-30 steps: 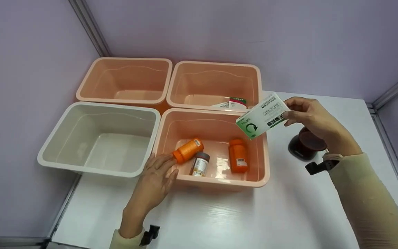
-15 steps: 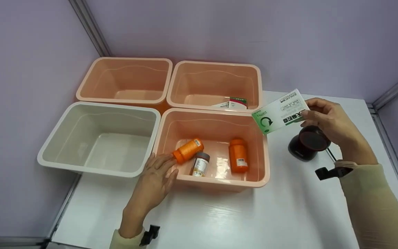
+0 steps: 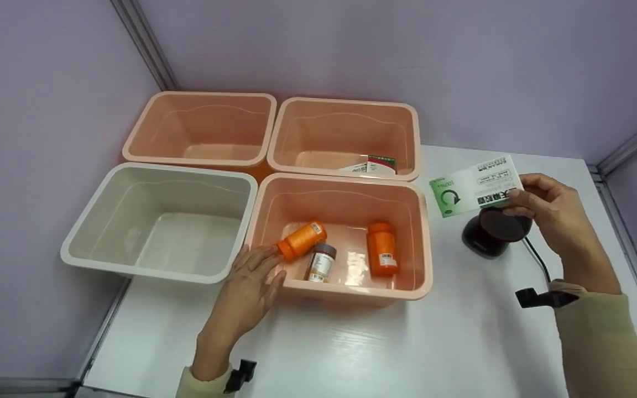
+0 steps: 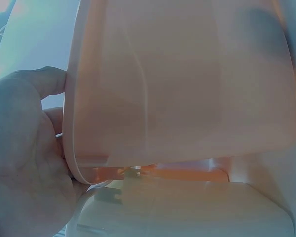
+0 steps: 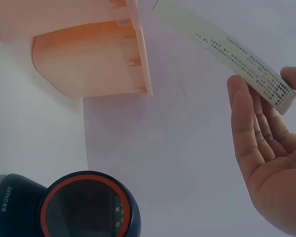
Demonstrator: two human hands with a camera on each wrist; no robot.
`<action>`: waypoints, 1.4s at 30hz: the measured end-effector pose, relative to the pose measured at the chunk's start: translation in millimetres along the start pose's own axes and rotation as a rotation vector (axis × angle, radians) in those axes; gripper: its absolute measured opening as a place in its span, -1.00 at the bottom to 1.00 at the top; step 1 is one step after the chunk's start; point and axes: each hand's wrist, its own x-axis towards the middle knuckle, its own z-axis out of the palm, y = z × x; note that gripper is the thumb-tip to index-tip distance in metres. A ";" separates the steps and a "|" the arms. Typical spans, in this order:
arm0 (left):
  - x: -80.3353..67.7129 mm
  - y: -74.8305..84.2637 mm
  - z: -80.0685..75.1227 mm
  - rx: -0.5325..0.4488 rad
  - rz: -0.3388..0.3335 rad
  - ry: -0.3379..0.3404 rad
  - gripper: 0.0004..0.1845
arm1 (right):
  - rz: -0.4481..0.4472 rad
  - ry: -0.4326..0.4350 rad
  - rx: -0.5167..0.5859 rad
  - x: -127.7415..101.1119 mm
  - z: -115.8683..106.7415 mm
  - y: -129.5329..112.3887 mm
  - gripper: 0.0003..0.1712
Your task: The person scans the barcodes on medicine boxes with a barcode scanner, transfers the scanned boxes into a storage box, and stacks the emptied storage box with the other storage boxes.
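My right hand (image 3: 545, 207) pinches a white and green medicine box (image 3: 473, 186) by its right end, held just above a black round barcode scanner (image 3: 490, 232) on the white table. In the right wrist view the box (image 5: 222, 47) crosses the top and the scanner (image 5: 84, 207) sits at the bottom left. My left hand (image 3: 249, 282) rests with straight fingers against the front left rim of the near pink bin (image 3: 346, 293); the left wrist view shows that bin's wall (image 4: 177, 84) close up. Inside the bin lie two orange bottles (image 3: 300, 240) (image 3: 381, 249) and a small brown bottle (image 3: 320, 262).
A white bin (image 3: 86, 221) stands left of the near pink one. Two more pink bins stand behind: the left one (image 3: 147, 124) and the right one (image 3: 412, 132), which holds a small box (image 3: 374, 164). Purple walls enclose the white table (image 3: 407, 342). The scanner's cable (image 3: 539, 262) trails toward my right wrist.
My right hand has carried the medicine box rightward and down, from over the near pink bin's right rim to above the scanner. The left hand has stayed put.
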 end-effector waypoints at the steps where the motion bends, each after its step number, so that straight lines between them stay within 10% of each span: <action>1: 0.0 -0.2 0.1 0.002 0.004 0.005 -0.64 | -0.002 0.015 -0.005 -2.7 -0.7 1.7 -0.74; 31: 0.4 -1.1 1.0 -0.043 0.002 0.026 -0.64 | 0.136 0.323 0.029 -70.3 -22.0 47.1 -0.74; 42: -0.1 1.0 -1.3 -0.025 0.001 0.012 -0.64 | 0.269 0.481 -0.128 -78.8 -22.6 61.0 -0.64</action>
